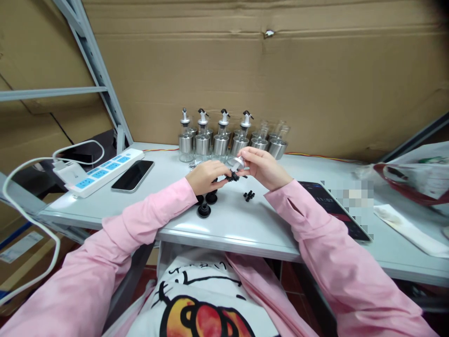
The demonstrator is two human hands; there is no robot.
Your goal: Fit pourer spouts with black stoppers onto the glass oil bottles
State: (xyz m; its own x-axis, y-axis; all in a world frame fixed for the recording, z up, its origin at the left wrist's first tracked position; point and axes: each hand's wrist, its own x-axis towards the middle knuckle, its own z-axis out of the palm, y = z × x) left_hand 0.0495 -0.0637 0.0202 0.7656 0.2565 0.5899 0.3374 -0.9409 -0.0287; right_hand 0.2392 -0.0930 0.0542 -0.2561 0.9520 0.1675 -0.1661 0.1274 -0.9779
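Between finger and thumb, my right hand (265,167) grips a silver pourer cap (238,163), its wide rim tilted. Just below it my left hand (209,177) is closed on a small black plastic part (232,176), whose exact shape is partly covered by the fingers. The two pieces are close together; whether they touch I cannot tell. Round black stoppers (204,210) lie on the table under my left hand. A little pile of small black parts (249,195) lies below my right hand.
Behind my hands stand several glass-and-steel oil bottles (220,143), some with pourer tops, others with bare necks. At left are a power strip (108,171) and a phone (133,176). A tablet (333,206) lies by my right forearm. Cardboard (224,70) walls the back.
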